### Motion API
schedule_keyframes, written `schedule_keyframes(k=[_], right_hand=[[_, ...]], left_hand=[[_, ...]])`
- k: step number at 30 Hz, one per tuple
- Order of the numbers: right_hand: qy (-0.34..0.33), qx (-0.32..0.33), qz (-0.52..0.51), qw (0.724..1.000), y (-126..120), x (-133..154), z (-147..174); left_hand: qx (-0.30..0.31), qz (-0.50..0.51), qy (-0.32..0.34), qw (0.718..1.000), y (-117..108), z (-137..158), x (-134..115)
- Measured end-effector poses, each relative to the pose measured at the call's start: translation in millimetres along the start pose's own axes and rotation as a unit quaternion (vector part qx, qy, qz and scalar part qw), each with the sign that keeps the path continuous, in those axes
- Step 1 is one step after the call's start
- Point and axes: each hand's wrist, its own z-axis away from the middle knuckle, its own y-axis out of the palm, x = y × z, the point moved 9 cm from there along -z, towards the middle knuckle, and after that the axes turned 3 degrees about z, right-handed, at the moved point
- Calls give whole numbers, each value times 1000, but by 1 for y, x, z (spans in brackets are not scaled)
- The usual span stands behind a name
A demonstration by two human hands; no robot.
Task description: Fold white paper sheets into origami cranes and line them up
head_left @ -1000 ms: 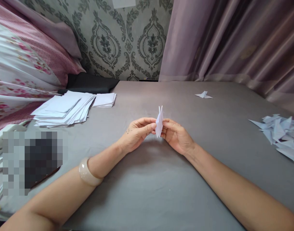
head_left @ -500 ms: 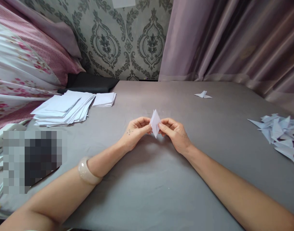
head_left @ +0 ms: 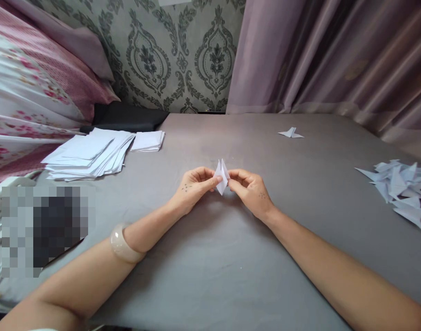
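Observation:
A small piece of folded white paper [head_left: 222, 183], diamond-shaped with two points at its top, is held upright between my hands above the grey cloth. My left hand [head_left: 198, 186] pinches its left side, with the thumb lying across the front. On the right edge, the thumb and fingers of my right hand [head_left: 250, 189] close on the same paper. The fingertips behind the paper are partly hidden.
Stacked white paper sheets [head_left: 86, 154] lie at the left, with a smaller stack [head_left: 148, 141] beside them. Folded paper pieces [head_left: 400, 184] form a heap at the right. One folded paper figure [head_left: 291, 133] lies farther back. A white power strip [head_left: 6, 195] sits at the left edge.
The folded paper has turned slightly, and its two top points stand farther apart. My left thumb has slid farther across its front, while my right thumb has drawn back to the edge.

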Motion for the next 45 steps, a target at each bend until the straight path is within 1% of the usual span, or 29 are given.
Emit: schedule_keyframes(k=[2,4,7,10,16,21,23,26,29,31,34,37,40,45], right_hand=[[2,18,-3,1000,2,3,2],[1,28,-10,1000,4,5,3],[2,20,-15,1000,5,2,2],[3,11,-24,1000,5,-1,1],[12,12,-49,999,4,-2,0],[43,14,-90,995,4,-10,0],[58,13,-95,994,3,-14,-1],[74,18,-95,993,3,-18,-2],[78,21,-96,992,3,-20,-2],[70,9,-95,993,1,-19,-2],[54,-3,-77,996,0,-17,-2],[37,-8,-59,998,0,-14,-3],[29,-31,-58,997,-3,-13,-4],[39,-53,-65,996,-7,-14,-4]], left_hand=[[-4,-5,3,1000,-1,0,1],[0,-6,23,1000,-1,0,-2],[27,14,59,998,3,0,-9],[40,33,47,998,5,0,-7],[15,50,35,998,0,-2,-5],[-2,81,55,995,-2,-3,-8],[4,82,44,996,-1,-3,-6],[22,68,-7,997,3,-1,1],[16,47,-43,998,2,1,7],[3,39,-41,998,0,1,6],[1,28,-37,999,2,2,5],[11,15,-44,999,6,3,7],[25,18,-50,998,9,3,7],[43,25,-67,997,11,3,9]])
